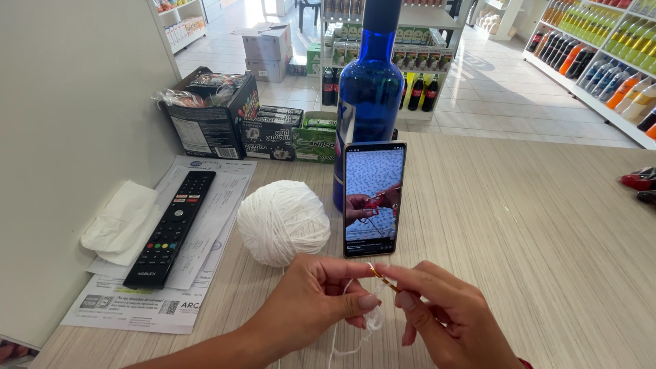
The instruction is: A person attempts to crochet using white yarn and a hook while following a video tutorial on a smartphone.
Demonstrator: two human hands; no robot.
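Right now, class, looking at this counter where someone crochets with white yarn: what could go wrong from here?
1. The phone stands nearly upright, leaning on the blue bottle; a nudge could tip it flat.
2. The yarn ball sits loose on the counter, so a pull on the strand might roll it toward the remote.
3. The left hand and right hand work a thin hook; its loop may slip off.

Pale wood-grain counter, white yarn ball near its middle, tall blue bottle with phone propped against it, black remote on printed papers, white tissue, snack boxes at the back
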